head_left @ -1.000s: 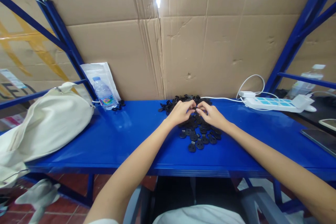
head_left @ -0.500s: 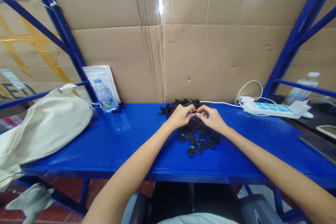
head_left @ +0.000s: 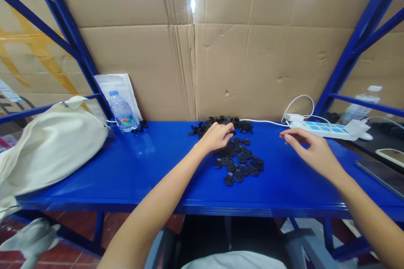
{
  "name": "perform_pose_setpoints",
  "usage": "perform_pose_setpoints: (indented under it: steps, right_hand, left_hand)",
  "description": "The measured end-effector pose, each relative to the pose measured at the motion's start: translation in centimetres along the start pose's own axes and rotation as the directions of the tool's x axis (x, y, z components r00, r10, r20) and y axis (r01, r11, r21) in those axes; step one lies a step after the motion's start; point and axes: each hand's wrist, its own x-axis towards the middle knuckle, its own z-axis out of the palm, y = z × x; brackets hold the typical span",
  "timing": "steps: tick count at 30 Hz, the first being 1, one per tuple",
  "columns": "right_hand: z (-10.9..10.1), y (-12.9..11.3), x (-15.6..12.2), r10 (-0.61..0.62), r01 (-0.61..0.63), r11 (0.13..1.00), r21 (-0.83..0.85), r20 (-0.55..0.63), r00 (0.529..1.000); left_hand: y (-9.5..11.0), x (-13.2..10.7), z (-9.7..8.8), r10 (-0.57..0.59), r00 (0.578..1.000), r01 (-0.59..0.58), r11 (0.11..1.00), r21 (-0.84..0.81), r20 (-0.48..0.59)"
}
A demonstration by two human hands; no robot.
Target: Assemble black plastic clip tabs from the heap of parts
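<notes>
Above the pile, my left hand (head_left: 217, 136) is closed, thumb and forefinger pinching a small black disc-shaped piece (head_left: 233, 133). My right hand (head_left: 311, 149) hovers over the blue tabletop, right of the pile and in front of the power strip. Its thumb and forefinger tips come close together; anything between them is too small to make out. Under and behind my left hand lies a dense heap of small black pieces (head_left: 208, 125). Nearer me, flat black round pieces (head_left: 238, 176) with small holes and short tabs are spread out on the table.
A white power strip (head_left: 325, 130) with a cable lies at the back right, a dark flat device (head_left: 380, 176) at the right edge. A water bottle (head_left: 122, 113), a white pouch (head_left: 131, 92) and a cream bag (head_left: 63, 143) are on the left. Cardboard (head_left: 142, 67) walls the back.
My right hand has left the piece and swung right, away from my left hand. My left hand stays over the pile with the black piece. The view has shifted slightly.
</notes>
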Motion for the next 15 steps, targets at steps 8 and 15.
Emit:
perform_pose_setpoints:
  steps: [8, 15]
  right_hand:
    - [-3.6, 0.1, -1.2, 0.095, -0.107, 0.991, -0.083, -0.136, 0.986]
    - [-5.2, -3.4, -0.7, -0.019, -0.064, 0.961, -0.268, -0.294, 0.955]
  left_hand:
    - [-0.1, 0.0, -0.1, -0.004, 1.0, 0.004, 1.0, 0.023, -0.001]
    - [-1.6, -0.2, -0.9, -0.034, 0.999, 0.034, 0.999, 0.012, -0.009]
